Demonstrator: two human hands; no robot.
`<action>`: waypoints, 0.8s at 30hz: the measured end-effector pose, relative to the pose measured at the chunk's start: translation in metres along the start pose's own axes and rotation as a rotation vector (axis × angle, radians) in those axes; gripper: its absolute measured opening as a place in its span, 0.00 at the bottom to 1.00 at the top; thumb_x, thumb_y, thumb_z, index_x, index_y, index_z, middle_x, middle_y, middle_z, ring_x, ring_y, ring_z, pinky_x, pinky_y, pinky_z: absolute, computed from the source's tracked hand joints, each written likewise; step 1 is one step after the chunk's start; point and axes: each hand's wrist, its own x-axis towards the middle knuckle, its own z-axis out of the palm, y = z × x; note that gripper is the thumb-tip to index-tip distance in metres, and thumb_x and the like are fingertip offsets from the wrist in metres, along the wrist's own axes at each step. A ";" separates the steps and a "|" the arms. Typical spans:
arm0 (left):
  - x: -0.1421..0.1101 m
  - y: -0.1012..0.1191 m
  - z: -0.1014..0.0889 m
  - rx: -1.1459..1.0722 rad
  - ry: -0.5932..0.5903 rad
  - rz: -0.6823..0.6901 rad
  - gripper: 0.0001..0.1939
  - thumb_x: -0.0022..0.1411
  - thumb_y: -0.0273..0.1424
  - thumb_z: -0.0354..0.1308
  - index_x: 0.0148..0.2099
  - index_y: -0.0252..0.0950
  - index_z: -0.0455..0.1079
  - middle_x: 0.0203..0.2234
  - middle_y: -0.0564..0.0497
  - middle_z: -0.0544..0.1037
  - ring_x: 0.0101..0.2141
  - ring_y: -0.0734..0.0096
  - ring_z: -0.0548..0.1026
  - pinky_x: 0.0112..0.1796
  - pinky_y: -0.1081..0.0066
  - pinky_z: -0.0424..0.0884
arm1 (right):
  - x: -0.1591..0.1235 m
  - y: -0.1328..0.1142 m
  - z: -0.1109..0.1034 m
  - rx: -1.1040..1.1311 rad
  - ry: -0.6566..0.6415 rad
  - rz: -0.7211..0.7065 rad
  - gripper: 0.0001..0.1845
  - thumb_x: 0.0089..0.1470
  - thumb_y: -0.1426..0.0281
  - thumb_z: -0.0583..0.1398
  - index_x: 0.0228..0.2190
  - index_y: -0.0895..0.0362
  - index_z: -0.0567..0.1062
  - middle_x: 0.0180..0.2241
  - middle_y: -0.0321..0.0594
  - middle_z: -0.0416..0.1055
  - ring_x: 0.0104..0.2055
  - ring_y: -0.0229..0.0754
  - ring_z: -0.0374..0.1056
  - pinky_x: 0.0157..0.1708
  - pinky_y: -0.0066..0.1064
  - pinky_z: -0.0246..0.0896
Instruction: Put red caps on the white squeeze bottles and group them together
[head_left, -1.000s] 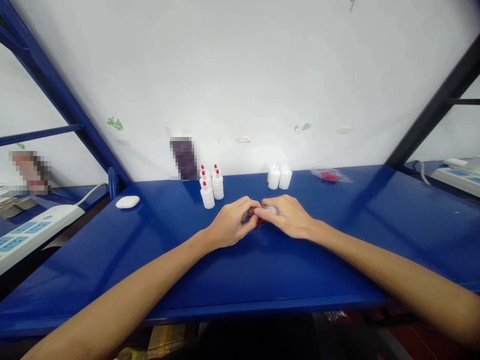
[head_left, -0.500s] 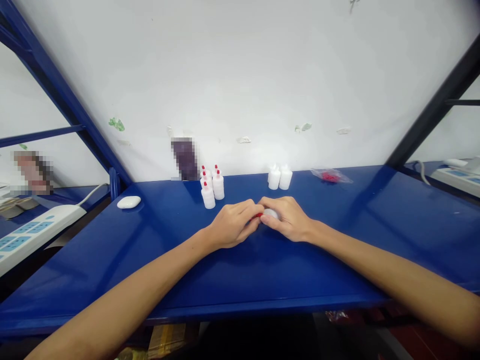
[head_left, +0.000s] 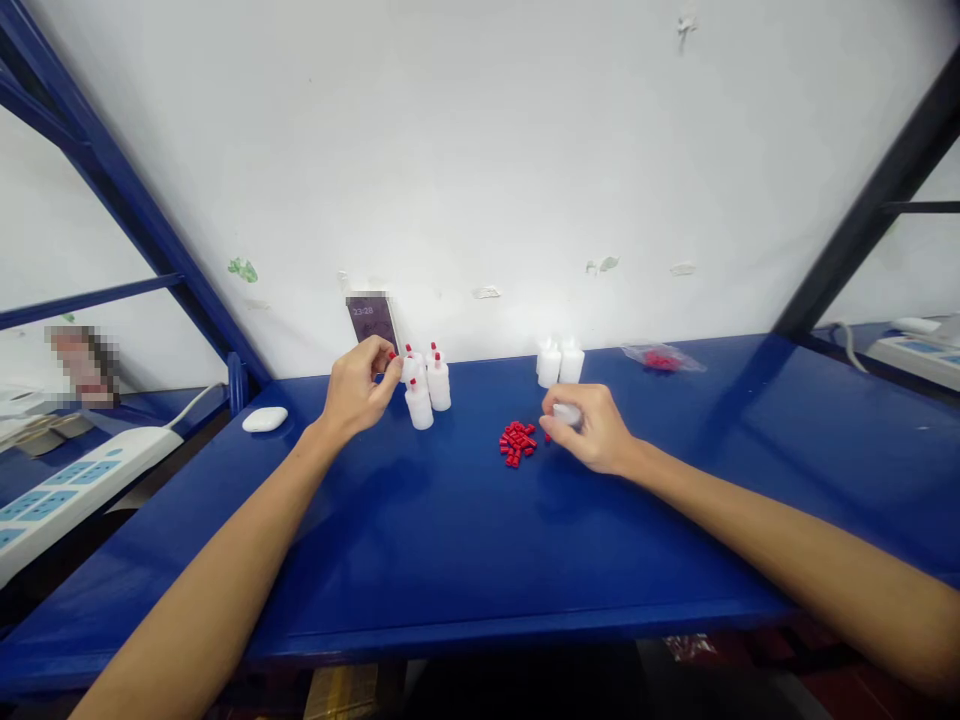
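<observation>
My left hand [head_left: 361,388] is curled at the left of a group of white red-tipped squeeze bottles [head_left: 439,386]. A red tip [head_left: 392,356] shows between its finger and thumb, apparently a bottle's; the body below is hidden by the hand. My right hand [head_left: 592,428] is closed around a white bottle [head_left: 568,414] that lies tilted in the fingers. One red cap [head_left: 547,438] is right under those fingertips; whether it is held or lying on the table I cannot tell. Left of that hand lies a loose pile of red caps [head_left: 517,442].
Several white bottles without red tips [head_left: 549,362] stand near the wall. A clear bag of red caps [head_left: 661,358] lies to their right. A phone [head_left: 373,318] leans on the wall. On the left are a white rounded case [head_left: 265,419] and a power strip [head_left: 82,490].
My left hand has moved away from my right, left and back to the red-tipped bottles. My right hand still grips a bottle and has shifted slightly right. The cap pile is now uncovered.
</observation>
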 end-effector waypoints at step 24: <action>-0.001 0.000 0.006 0.056 -0.233 0.019 0.12 0.66 0.38 0.48 0.39 0.36 0.67 0.22 0.55 0.69 0.24 0.72 0.67 0.29 0.72 0.61 | 0.009 0.006 -0.006 -0.151 -0.230 0.129 0.15 0.56 0.63 0.54 0.22 0.56 0.72 0.22 0.34 0.71 0.24 0.36 0.62 0.29 0.29 0.49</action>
